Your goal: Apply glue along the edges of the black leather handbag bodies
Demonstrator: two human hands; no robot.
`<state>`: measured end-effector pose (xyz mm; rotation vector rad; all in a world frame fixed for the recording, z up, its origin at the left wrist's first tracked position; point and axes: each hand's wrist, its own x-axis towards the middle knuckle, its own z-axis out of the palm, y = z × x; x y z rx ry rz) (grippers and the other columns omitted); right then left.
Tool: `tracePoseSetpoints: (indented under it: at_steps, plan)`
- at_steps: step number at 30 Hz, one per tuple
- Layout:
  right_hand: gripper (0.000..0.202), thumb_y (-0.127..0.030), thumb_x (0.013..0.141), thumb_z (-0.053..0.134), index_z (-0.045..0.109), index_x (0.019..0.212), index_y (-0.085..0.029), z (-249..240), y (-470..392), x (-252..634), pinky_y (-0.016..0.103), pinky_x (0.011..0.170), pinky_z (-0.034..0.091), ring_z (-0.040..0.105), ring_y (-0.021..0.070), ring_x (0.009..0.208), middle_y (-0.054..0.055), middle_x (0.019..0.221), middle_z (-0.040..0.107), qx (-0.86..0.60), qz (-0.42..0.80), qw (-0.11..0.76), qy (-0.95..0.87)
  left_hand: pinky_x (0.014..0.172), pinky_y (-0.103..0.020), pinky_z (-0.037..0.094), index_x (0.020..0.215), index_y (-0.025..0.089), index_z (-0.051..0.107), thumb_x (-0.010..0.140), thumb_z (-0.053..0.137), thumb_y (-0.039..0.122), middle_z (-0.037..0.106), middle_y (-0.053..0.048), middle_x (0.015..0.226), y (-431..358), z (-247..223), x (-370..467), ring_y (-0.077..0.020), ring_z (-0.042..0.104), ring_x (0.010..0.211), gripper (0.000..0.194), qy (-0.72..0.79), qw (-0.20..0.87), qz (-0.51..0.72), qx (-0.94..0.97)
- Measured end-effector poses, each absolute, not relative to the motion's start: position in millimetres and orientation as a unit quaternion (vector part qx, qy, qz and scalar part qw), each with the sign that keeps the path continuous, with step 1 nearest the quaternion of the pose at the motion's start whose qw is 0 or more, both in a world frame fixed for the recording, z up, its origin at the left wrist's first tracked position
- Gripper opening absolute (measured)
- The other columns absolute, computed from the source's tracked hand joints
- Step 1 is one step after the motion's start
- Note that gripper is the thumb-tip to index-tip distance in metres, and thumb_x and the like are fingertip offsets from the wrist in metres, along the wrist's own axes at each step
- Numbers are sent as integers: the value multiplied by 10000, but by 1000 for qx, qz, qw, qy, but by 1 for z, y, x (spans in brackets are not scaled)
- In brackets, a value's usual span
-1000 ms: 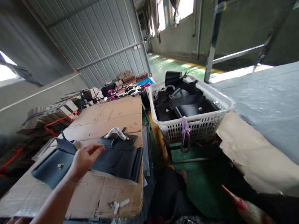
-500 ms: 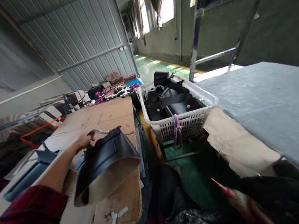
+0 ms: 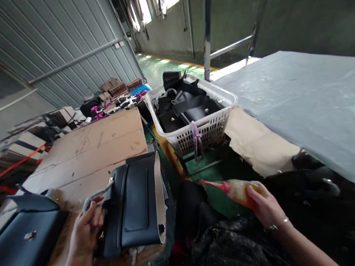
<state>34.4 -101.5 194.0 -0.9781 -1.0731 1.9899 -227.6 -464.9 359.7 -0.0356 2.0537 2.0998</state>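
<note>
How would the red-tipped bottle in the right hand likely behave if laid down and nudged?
The bottle looks rounded, so it would probably roll. Its red nozzle is long and thin, so might bend if caught. Amber contents seem visible beside the right hand, so its weight may shift.

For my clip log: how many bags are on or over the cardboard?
2: the held bag, its handle in the left hand, and the other bag, left of that hand. Any underneath would be hidden.
</note>
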Motion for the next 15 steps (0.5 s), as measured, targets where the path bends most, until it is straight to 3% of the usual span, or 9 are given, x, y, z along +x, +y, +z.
tracePoseSetpoints:
  at_steps: [4,10,15]
  plan:
    - [340,-430,578,829,626,754,-221,222,-108,10,249,530,454,522,132,576,-14,667,583,-346,711,347,-504,381,-162,292,853,121,723,552,842,408,312,77,363,-466,357,-225,-46,278,354,432,668,81,739,-8]
    - [164,-297,716,717,575,735,-217,264,-108,-33,250,528,378,454,115,571,-25,655,506,-220,602,379,-668,355,-168,285,898,103,737,528,840,401,316,65,351,-467,358,-225,-51,263,345,486,651,90,753,-11]
    - [163,-262,729,687,534,711,-208,283,-100,-68,261,521,351,424,109,555,-29,654,478,-159,546,383,-728,323,-153,259,933,88,741,550,821,381,316,63,347,-468,357,-225,-42,235,331,489,647,85,758,-23]
